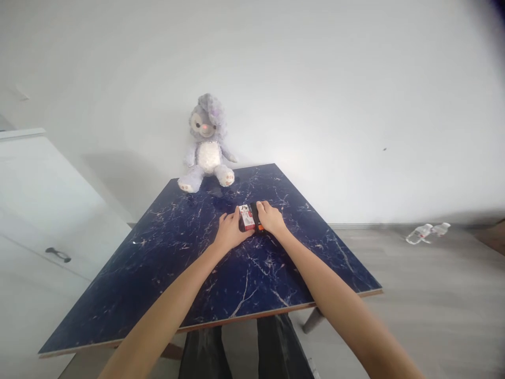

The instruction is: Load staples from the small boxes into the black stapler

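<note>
Two small boxes stand side by side on the dark blue marbled table (169, 263). One is a white-and-red box (248, 218) with a printed top; against its right side is a black box (254, 210) with an orange patch. My left hand (230, 230) grips the white-and-red box from the left, thumb along its near edge and fingers on its far left side. From the right, my right hand (270, 216) is closed on the black box and covers much of it. What the boxes contain cannot be seen.
A plush rabbit (208, 155) sits at the table's far left edge against the white wall. To the left stands a white cabinet (47, 205) with a dark handle. Clear plastic bottles (420, 233) lie on the grey floor at right.
</note>
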A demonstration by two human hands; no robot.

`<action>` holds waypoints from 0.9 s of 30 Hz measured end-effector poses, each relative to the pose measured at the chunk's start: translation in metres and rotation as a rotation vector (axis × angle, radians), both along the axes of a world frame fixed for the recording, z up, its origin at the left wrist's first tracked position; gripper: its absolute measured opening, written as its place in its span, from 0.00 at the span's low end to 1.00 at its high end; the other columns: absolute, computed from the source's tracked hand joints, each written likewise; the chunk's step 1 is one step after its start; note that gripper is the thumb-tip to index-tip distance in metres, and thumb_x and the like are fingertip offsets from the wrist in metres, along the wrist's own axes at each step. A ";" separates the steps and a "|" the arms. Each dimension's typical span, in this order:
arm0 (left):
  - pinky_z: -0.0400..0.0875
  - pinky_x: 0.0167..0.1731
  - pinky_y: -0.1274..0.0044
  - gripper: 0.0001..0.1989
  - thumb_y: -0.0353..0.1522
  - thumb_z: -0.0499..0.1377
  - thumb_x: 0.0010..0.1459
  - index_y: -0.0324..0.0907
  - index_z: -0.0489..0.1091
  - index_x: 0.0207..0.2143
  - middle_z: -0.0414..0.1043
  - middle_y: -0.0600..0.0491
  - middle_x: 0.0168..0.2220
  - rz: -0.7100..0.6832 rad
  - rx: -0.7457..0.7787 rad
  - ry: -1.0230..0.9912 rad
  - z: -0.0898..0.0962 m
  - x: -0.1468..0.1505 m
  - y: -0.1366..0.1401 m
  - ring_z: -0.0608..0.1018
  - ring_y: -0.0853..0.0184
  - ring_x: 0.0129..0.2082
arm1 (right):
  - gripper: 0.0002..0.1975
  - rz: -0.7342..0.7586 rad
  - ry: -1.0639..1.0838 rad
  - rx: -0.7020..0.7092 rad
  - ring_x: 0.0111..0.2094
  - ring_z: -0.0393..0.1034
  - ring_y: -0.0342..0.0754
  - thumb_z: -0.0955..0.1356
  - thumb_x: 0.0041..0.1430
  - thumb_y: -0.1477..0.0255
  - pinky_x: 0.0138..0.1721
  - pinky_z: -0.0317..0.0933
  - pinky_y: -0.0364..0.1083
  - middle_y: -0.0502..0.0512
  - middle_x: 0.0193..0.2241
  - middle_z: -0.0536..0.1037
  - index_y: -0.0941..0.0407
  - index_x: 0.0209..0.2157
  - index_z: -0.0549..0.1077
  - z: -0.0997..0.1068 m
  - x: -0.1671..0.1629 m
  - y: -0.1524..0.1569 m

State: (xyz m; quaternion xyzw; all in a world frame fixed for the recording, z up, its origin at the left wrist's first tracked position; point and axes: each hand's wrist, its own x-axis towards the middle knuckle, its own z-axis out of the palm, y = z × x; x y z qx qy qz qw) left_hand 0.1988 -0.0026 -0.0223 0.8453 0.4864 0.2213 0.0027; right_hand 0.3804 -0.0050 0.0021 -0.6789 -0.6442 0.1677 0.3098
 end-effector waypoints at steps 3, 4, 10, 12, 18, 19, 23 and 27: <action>0.46 0.64 0.58 0.46 0.49 0.63 0.53 0.36 0.51 0.67 0.74 0.38 0.54 -0.071 0.004 -0.012 0.001 0.046 0.032 0.71 0.51 0.59 | 0.23 -0.125 -0.016 0.072 0.49 0.74 0.61 0.55 0.70 0.60 0.51 0.63 0.55 0.67 0.49 0.77 0.58 0.55 0.67 -0.004 0.021 0.009; 0.46 0.64 0.58 0.46 0.48 0.63 0.53 0.36 0.50 0.67 0.74 0.39 0.53 -0.099 0.005 -0.018 0.001 0.060 0.041 0.71 0.51 0.59 | 0.23 -0.174 -0.018 0.091 0.48 0.74 0.61 0.56 0.70 0.60 0.51 0.62 0.55 0.69 0.47 0.77 0.60 0.56 0.66 -0.005 0.029 0.013; 0.55 0.60 0.61 0.45 0.49 0.63 0.53 0.39 0.51 0.67 0.73 0.40 0.55 -0.279 -0.017 -0.024 0.001 0.097 0.063 0.72 0.50 0.57 | 0.23 -0.288 0.076 0.113 0.50 0.73 0.60 0.60 0.66 0.61 0.52 0.63 0.55 0.66 0.48 0.78 0.60 0.56 0.68 -0.012 0.074 0.028; 0.59 0.58 0.62 0.46 0.50 0.63 0.53 0.40 0.52 0.67 0.70 0.40 0.57 -0.322 -0.043 -0.027 0.001 0.094 0.063 0.70 0.49 0.58 | 0.23 -0.277 0.115 0.146 0.51 0.72 0.58 0.60 0.65 0.61 0.53 0.63 0.53 0.62 0.49 0.78 0.56 0.56 0.69 -0.014 0.081 0.030; 0.56 0.60 0.59 0.59 0.55 0.66 0.45 0.38 0.43 0.70 0.53 0.36 0.68 -0.207 -0.150 -0.092 -0.003 0.093 0.076 0.58 0.43 0.66 | 0.24 -0.287 0.235 0.159 0.52 0.72 0.56 0.62 0.63 0.60 0.54 0.63 0.52 0.58 0.51 0.78 0.54 0.56 0.71 -0.017 0.082 0.034; 0.56 0.60 0.59 0.60 0.56 0.66 0.45 0.38 0.43 0.70 0.52 0.36 0.68 -0.206 -0.172 -0.094 -0.003 0.096 0.081 0.58 0.42 0.66 | 0.24 -0.287 0.256 0.155 0.52 0.72 0.56 0.63 0.62 0.60 0.54 0.64 0.52 0.58 0.51 0.78 0.54 0.57 0.71 -0.017 0.082 0.035; 0.59 0.58 0.59 0.58 0.56 0.66 0.44 0.39 0.49 0.69 0.61 0.36 0.64 -0.230 -0.203 -0.079 -0.001 0.105 0.094 0.64 0.42 0.62 | 0.25 -0.248 0.340 0.126 0.53 0.72 0.54 0.65 0.59 0.63 0.54 0.63 0.50 0.56 0.53 0.77 0.53 0.57 0.71 -0.017 0.086 0.036; 0.59 0.59 0.59 0.56 0.55 0.67 0.44 0.40 0.51 0.69 0.61 0.37 0.64 -0.271 -0.168 -0.086 -0.001 0.107 0.096 0.65 0.42 0.62 | 0.24 -0.227 0.397 0.135 0.52 0.72 0.52 0.66 0.58 0.64 0.55 0.63 0.49 0.55 0.51 0.78 0.52 0.56 0.72 -0.018 0.089 0.036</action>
